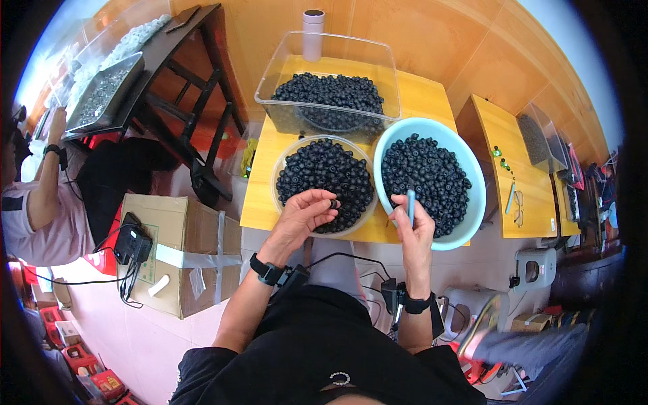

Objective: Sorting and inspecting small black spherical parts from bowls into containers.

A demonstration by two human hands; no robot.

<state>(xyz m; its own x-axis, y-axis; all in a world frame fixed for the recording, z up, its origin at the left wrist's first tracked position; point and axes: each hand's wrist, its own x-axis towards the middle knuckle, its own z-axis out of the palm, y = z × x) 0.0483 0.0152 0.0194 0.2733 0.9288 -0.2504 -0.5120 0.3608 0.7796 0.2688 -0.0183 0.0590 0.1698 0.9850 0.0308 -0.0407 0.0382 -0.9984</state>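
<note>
My left hand point(300, 219) pinches a small dark berry-like ball point(334, 204) between thumb and fingertips, above the round clear tub point(373, 206). Similar dark blue-black balls point(324, 169) fill that tub. In my right hand point(417, 233) is a slim light-blue pen-shaped tool point(411, 202), pointing up at the near left part of the pale blue basin point(478, 196). The basin is heaped with more such balls. Behind both stands a clear rectangular bin point(337, 44), partly filled with them too. Whether the balls are real fruit I cannot tell.
A yellow table point(425, 91) carries the containers and a lilac flask point(313, 35) stands behind. On the left are a taped cardboard box point(185, 246) and a person at a dark table point(169, 50). Another table point(503, 135) on the right holds glasses point(518, 208) and bins.
</note>
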